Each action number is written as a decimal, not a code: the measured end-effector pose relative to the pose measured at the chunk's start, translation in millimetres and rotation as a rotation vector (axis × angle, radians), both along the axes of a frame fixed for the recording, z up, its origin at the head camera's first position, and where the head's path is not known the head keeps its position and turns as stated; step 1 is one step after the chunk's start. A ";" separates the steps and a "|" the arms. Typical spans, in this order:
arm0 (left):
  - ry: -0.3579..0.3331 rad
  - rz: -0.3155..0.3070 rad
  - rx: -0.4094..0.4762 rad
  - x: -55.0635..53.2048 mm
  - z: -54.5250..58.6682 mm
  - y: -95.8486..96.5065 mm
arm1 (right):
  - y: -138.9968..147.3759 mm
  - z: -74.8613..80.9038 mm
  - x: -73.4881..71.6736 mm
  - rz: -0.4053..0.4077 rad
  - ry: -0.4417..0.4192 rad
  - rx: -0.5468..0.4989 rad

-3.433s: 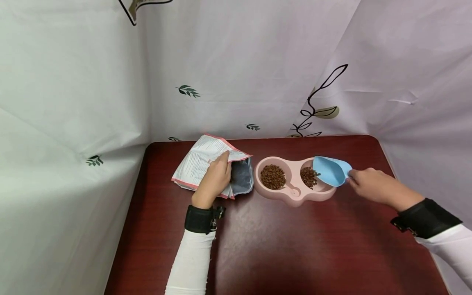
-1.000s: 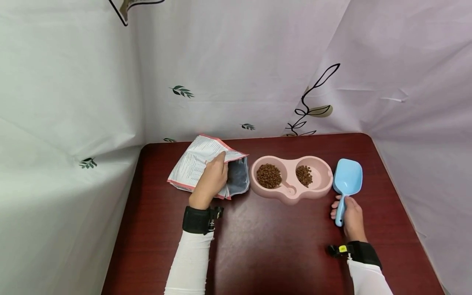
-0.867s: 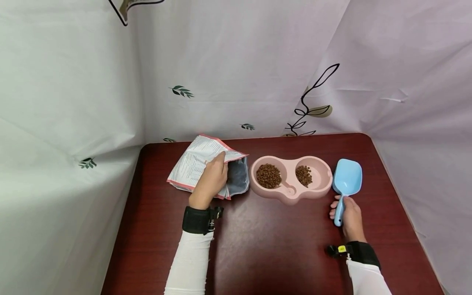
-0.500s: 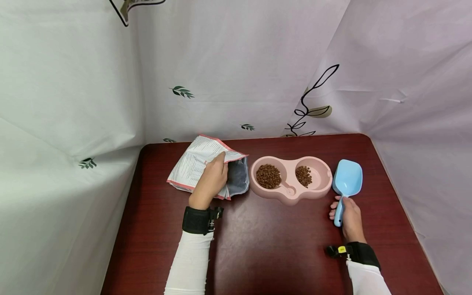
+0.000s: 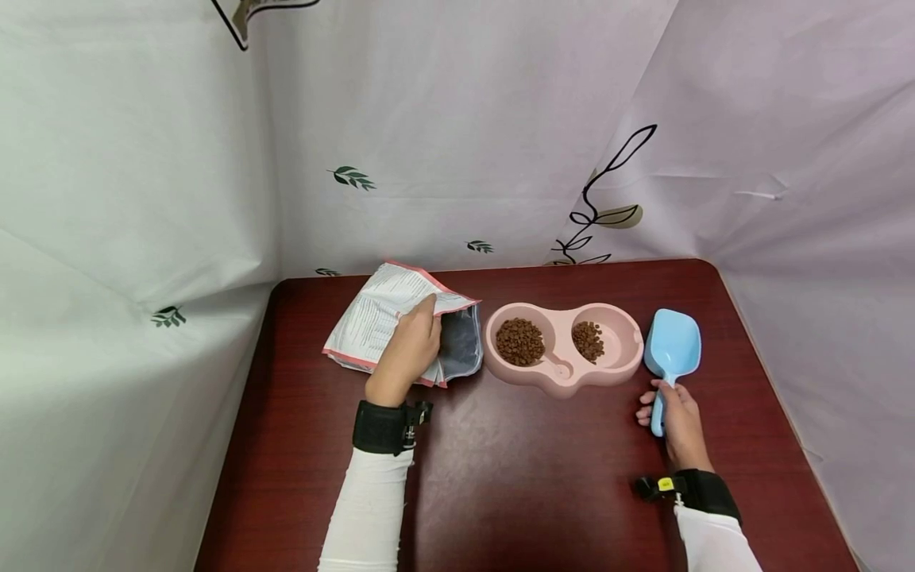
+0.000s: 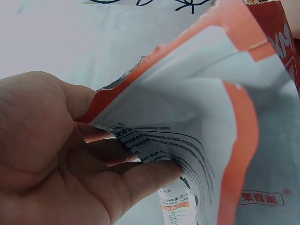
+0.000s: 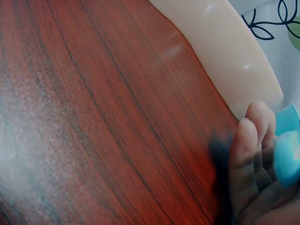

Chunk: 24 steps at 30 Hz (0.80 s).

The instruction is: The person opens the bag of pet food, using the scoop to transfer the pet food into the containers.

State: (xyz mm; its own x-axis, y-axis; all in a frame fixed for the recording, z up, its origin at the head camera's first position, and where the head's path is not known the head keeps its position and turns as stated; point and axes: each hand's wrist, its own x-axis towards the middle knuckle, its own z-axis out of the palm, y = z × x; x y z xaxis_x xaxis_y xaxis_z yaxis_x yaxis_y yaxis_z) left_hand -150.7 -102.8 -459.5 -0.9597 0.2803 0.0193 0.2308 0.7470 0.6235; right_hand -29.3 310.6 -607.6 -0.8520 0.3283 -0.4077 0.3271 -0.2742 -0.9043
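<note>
My left hand [image 5: 410, 349] pinches the upper edge of the torn-open mouth of a white pet food bag [image 5: 368, 318] with red borders, lying at the back left. In the left wrist view, its thumb and fingers hold the bag's red-edged rim [image 6: 126, 86]. My right hand [image 5: 682, 425] holds the handle of a light blue scoop [image 5: 673, 342] at the right, thumb across it and fingers on its left side. No kibble shows in the scoop. Between the hands stands a pink double bowl [image 5: 565, 388]. Its left well holds a fuller pile of brown kibble [image 5: 519, 342], the right well a smaller pile [image 5: 588, 342].
All of this is on a dark red wooden table [image 5: 543, 485]. A white cloth with leaf prints [image 5: 457, 143] hangs behind the table and along both sides. The bag's mouth lies close against the bowl's left end, and the scoop close by its right end.
Since the earliest frame, the scoop has gone from tilted over the right well to beside the bowl, with my right hand drawn back toward me. The left hand and bag stay in place.
</note>
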 end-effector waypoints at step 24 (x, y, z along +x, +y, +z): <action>-0.008 -0.018 -0.022 -0.3 2.4 -0.7 | 31.0 33.4 19.7 0.207 -0.261 0.732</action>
State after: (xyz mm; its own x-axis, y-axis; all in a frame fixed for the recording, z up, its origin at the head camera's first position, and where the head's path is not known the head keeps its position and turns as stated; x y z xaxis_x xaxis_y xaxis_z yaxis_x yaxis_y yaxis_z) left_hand -150.9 -103.6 -457.1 -0.9545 0.2982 0.0055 0.2397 0.7560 0.6091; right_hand -9.6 341.6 -574.2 -0.8317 0.4354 -0.3444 0.5321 0.4480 -0.7185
